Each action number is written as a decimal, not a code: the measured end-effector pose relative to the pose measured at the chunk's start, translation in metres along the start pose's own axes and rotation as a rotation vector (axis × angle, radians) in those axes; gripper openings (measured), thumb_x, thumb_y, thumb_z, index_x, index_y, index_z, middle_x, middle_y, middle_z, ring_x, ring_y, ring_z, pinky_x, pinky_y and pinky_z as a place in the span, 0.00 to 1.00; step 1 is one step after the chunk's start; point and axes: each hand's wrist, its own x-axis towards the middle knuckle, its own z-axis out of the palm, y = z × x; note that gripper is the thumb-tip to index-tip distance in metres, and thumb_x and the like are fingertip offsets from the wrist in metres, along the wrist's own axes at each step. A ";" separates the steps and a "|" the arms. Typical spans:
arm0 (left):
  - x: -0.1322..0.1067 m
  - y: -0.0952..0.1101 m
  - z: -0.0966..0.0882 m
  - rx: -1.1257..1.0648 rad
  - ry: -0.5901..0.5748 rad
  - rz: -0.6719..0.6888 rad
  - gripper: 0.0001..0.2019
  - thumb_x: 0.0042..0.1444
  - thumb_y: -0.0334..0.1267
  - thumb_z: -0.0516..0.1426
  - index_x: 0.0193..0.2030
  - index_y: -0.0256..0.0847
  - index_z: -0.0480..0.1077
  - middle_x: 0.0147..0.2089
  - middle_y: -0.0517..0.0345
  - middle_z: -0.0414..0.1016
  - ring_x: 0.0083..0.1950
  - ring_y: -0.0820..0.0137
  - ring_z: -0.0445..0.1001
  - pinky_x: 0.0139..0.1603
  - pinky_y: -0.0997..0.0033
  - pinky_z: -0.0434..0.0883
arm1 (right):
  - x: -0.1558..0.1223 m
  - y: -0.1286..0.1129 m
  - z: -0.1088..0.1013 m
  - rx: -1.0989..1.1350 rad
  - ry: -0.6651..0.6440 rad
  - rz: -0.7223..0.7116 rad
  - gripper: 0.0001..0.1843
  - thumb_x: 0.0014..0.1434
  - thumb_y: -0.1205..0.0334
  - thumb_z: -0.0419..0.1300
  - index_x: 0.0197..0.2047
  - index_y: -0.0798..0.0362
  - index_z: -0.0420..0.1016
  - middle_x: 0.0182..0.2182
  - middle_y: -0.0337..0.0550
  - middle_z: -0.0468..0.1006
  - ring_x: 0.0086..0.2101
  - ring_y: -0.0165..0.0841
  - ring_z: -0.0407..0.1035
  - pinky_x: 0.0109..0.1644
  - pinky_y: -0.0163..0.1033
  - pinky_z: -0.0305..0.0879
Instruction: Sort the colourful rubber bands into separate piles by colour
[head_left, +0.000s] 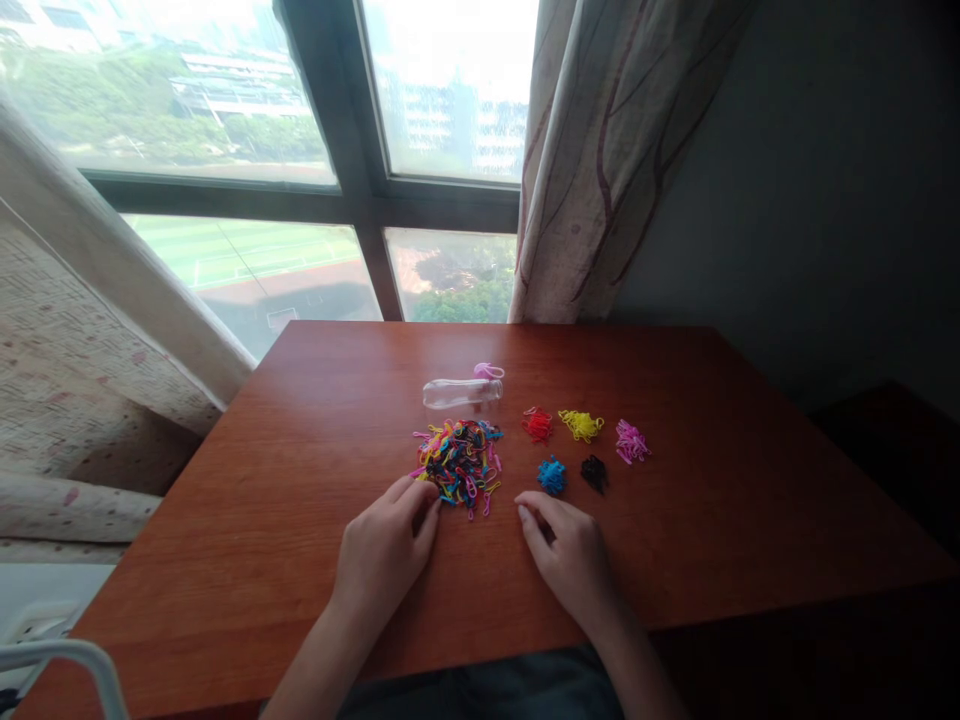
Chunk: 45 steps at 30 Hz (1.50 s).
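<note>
A mixed pile of small coloured rubber bands lies in the middle of a red-brown wooden table. My left hand rests flat on the table, its fingertips touching the pile's near edge, fingers stretched out. My right hand lies on the table just right of the pile, fingers loosely spread, holding nothing. To the right sit small sorted heaps: red, yellow, pink, blue and black. A clear plastic bottle lies on its side behind the pile, its pink cap beside it.
A large window with a dark frame stands behind the table, with patterned curtains at right and left. A dark wall is at right. A white rail shows at bottom left.
</note>
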 end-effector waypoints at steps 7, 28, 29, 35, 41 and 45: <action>-0.004 -0.003 -0.004 -0.117 -0.006 0.028 0.07 0.62 0.39 0.53 0.39 0.45 0.72 0.38 0.61 0.77 0.34 0.71 0.75 0.34 0.74 0.67 | 0.000 -0.001 0.000 -0.016 0.009 -0.004 0.11 0.65 0.64 0.52 0.41 0.50 0.77 0.34 0.41 0.81 0.33 0.33 0.76 0.40 0.34 0.68; 0.070 0.096 0.012 -0.041 -0.244 0.419 0.07 0.61 0.36 0.53 0.36 0.43 0.72 0.39 0.57 0.77 0.38 0.68 0.77 0.35 0.74 0.68 | -0.016 -0.017 0.007 -0.129 -0.040 -0.079 0.13 0.62 0.69 0.50 0.28 0.51 0.69 0.25 0.40 0.75 0.27 0.32 0.70 0.31 0.35 0.52; 0.074 0.099 0.014 -0.030 -0.251 0.427 0.07 0.61 0.37 0.53 0.36 0.43 0.72 0.39 0.57 0.77 0.38 0.68 0.77 0.35 0.74 0.69 | -0.016 -0.017 0.007 -0.127 -0.040 -0.079 0.13 0.63 0.69 0.50 0.29 0.51 0.70 0.25 0.40 0.75 0.27 0.32 0.70 0.31 0.35 0.52; 0.084 0.103 0.020 0.024 -0.256 0.421 0.06 0.59 0.32 0.54 0.38 0.42 0.72 0.41 0.53 0.77 0.40 0.66 0.78 0.39 0.71 0.71 | -0.015 -0.017 0.007 -0.095 -0.056 -0.065 0.12 0.65 0.67 0.50 0.34 0.51 0.74 0.28 0.41 0.78 0.30 0.33 0.72 0.33 0.35 0.56; 0.081 0.097 0.018 0.053 -0.237 0.415 0.07 0.63 0.35 0.52 0.39 0.42 0.72 0.41 0.53 0.77 0.41 0.65 0.78 0.37 0.71 0.70 | -0.015 -0.017 0.007 -0.063 -0.064 -0.041 0.12 0.65 0.67 0.50 0.35 0.51 0.74 0.29 0.42 0.78 0.31 0.34 0.72 0.35 0.35 0.58; 0.076 0.090 0.011 0.053 -0.206 0.396 0.09 0.64 0.37 0.50 0.41 0.43 0.72 0.41 0.54 0.77 0.40 0.65 0.78 0.35 0.72 0.69 | -0.014 -0.020 0.005 -0.063 -0.067 -0.033 0.12 0.65 0.68 0.50 0.35 0.51 0.74 0.29 0.41 0.78 0.31 0.34 0.73 0.35 0.34 0.59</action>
